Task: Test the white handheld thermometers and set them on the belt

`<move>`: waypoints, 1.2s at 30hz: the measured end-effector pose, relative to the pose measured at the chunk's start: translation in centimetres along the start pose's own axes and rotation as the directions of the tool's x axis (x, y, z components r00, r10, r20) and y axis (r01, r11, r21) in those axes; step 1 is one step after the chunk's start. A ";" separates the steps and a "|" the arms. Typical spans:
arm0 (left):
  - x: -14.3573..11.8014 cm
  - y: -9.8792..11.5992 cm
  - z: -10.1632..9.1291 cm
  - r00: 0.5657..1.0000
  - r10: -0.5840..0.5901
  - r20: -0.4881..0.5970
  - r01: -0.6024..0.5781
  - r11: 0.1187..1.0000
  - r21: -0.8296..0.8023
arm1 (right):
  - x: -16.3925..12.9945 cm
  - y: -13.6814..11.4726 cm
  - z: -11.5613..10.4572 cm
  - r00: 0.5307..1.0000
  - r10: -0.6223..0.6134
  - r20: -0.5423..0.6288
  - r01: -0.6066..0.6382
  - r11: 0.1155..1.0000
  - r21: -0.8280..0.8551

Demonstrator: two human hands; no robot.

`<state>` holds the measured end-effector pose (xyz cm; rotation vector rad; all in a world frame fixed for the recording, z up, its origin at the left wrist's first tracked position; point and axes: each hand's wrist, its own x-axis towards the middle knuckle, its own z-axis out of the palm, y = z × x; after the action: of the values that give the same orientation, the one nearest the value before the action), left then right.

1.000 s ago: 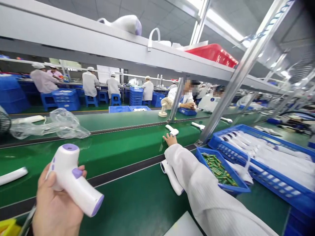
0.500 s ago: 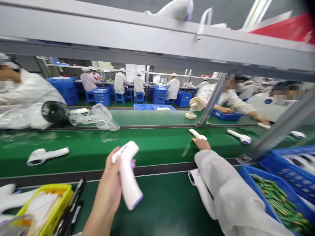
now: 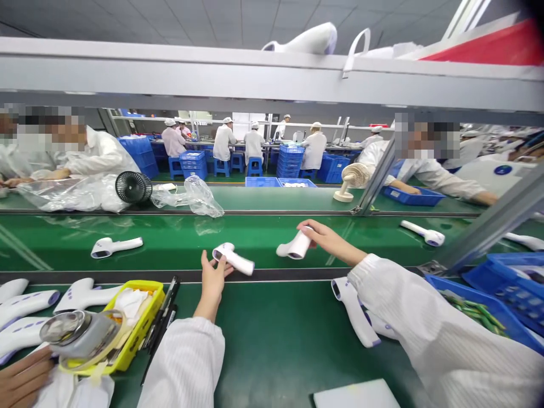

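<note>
My left hand point(image 3: 211, 279) has its fingers loosely curled on a white thermometer gun point(image 3: 233, 258) lying on the green belt point(image 3: 263, 241), near edge, centre. My right hand point(image 3: 325, 239) is wrapped round a second white gun point(image 3: 294, 246) just right of it, lifted slightly off the belt as far as I can tell. No readable writing on either. A third gun point(image 3: 356, 313) lies on the near table by my right sleeve. Yellow tray point(image 3: 140, 328) near left, blue bin point(image 3: 488, 317) of green parts right.
</note>
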<state>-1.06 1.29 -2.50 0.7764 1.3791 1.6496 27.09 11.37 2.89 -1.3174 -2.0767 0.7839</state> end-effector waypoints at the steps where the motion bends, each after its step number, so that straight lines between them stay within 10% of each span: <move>1: -0.2 0.0 0.1 1.000 0.009 0.013 -0.009 1.000 -0.026 | -0.6 -1.6 0.7 1.000 -0.022 0.000 0.022 0.997 0.069; 5: -3.0 2.2 1.8 0.975 0.080 0.207 -0.058 0.992 -0.109 | -2.2 -7.2 3.3 0.998 -0.066 -0.025 0.070 0.885 0.459; 8: -6.1 4.9 2.9 0.832 0.235 0.502 -0.212 0.972 -0.103 | -3.0 -10.2 4.9 1.000 -0.022 0.001 0.016 0.737 0.675; 11: -8.4 6.8 3.3 0.740 0.369 0.562 -0.437 0.899 -0.015 | -4.0 -12.4 6.0 0.997 -0.043 -0.058 0.073 0.622 0.779; 21: -11.2 8.2 2.6 0.850 0.241 0.469 -0.220 0.970 -0.099 | -6.4 -13.7 8.6 0.970 -0.176 -0.165 0.200 0.204 0.958; 36: -11.9 8.5 2.7 0.790 0.317 0.524 -0.433 0.894 0.111 | -6.5 -13.6 9.3 0.971 -0.182 -0.158 0.156 -0.022 0.987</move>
<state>5.10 -8.43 6.92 1.5812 1.0877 1.4372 14.68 -1.01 5.49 -0.1218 -0.9331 1.6917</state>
